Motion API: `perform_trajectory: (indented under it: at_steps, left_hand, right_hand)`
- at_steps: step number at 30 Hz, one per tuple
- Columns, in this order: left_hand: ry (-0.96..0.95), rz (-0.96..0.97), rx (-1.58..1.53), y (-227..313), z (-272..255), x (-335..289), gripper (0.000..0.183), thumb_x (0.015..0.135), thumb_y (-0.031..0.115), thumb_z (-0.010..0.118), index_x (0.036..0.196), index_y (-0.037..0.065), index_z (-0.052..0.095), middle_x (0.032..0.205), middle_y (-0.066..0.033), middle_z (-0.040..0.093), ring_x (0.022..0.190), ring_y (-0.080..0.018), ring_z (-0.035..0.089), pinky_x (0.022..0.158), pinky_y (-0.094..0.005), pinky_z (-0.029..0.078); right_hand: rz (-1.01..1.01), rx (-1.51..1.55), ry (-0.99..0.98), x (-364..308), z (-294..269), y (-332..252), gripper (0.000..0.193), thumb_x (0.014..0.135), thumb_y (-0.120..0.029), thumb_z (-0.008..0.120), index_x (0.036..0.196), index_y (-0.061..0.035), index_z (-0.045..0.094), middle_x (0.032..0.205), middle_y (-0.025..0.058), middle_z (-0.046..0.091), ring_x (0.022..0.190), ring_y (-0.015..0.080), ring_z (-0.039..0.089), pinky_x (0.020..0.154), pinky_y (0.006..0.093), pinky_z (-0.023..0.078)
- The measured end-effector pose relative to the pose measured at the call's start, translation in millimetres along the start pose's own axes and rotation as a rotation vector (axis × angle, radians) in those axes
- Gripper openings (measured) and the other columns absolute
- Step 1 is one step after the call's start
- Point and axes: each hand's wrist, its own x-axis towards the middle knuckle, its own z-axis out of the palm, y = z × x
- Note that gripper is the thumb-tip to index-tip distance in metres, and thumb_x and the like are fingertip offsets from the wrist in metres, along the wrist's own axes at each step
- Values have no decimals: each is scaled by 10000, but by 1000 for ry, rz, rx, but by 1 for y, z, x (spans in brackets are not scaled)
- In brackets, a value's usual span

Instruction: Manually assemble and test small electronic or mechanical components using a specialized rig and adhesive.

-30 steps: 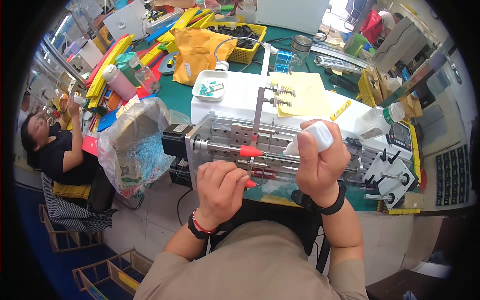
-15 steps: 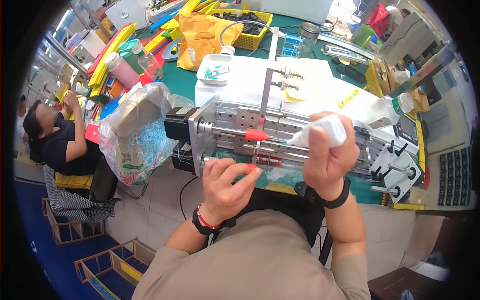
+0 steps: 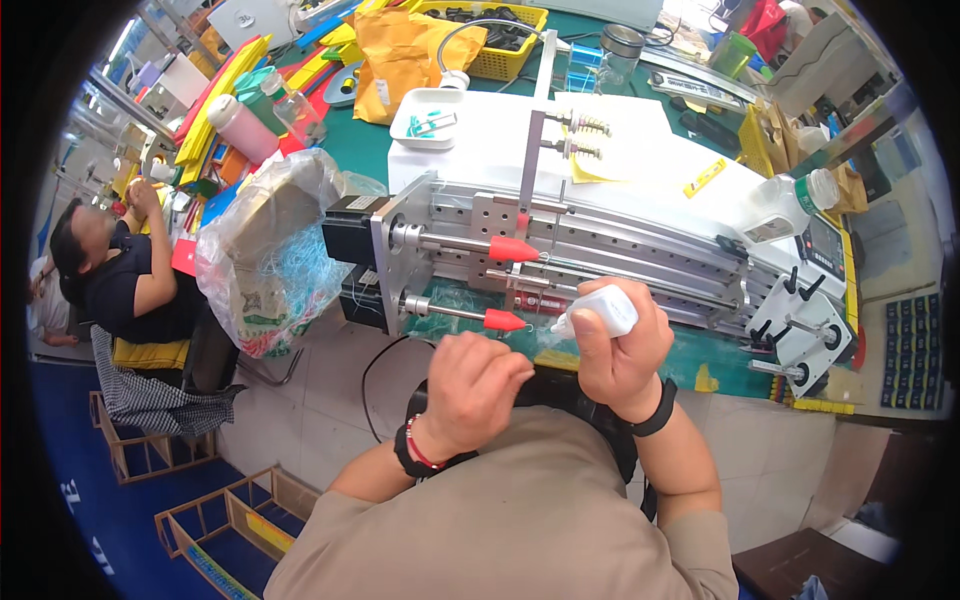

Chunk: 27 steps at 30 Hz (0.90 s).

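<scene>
A small white squeeze bottle [image 3: 610, 311] with a narrow nozzle is gripped in my right hand [image 3: 628, 365], tilted with its nozzle toward the left. Just left of the nozzle, apart from it, is the lower red cone tip [image 3: 504, 320], which ends in a little wire hook. Below that tip my left hand [image 3: 465, 388] is closed, thumb and fingers drawn together; whatever is between them, if anything, I cannot make out. The upper red cone tip [image 3: 513, 249] sits on a parallel metal shaft of the bench machine [image 3: 480, 268].
Left of the machine's black motors [image 3: 350, 228] stands a plastic bag [image 3: 225, 262] with pale blue fibres. Behind are a white tray [image 3: 428, 120] and a yellow basket [image 3: 520, 58]. A clear jar [image 3: 775, 210] stands at right. Another person [image 3: 125, 255] sits at far left.
My left hand has come off the lower red tip and moved down toward me. My right hand has lowered the bottle leftward, its nozzle now near the lower tip instead of the upper one.
</scene>
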Motion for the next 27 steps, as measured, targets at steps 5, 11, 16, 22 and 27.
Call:
perform_trajectory:
  at_steps: [5,11,16,22,27]
  left_hand:
    - [-35,36,39,2,8,-4,181,832,78,826,970,68,710,909,-49,622,816,-256,595,720,-391,414]
    - [-38,32,49,1,9,-7,183,834,81,823,971,64,703,908,-51,619,818,-263,595,723,-395,422]
    - [-38,34,60,-4,12,-8,188,834,86,825,974,67,702,914,-49,620,818,-267,593,719,-396,415]
    - [-10,84,56,-2,21,-5,182,824,-6,794,967,48,696,961,-100,626,809,-320,628,675,-423,498]
    - [-66,163,39,1,8,-1,189,876,13,790,1035,42,692,1185,-139,738,761,-277,701,641,-374,545]
  right_hand:
    - [-51,-17,-4,2,6,1,260,958,-154,834,1079,18,682,833,107,710,638,246,665,595,328,523]
    - [-44,-11,10,-2,5,-1,258,958,-155,833,1082,15,683,840,106,710,652,261,669,595,343,525]
    - [-25,-25,3,-1,7,0,255,951,-154,832,1076,18,691,877,118,720,675,267,681,610,346,534]
    - [-100,-269,390,20,-79,-5,397,1066,-342,684,1131,50,662,959,138,721,700,206,659,624,332,532]
    - [-134,-263,717,93,-180,-33,304,1140,-274,585,1222,17,612,1016,58,658,770,96,577,689,248,462]
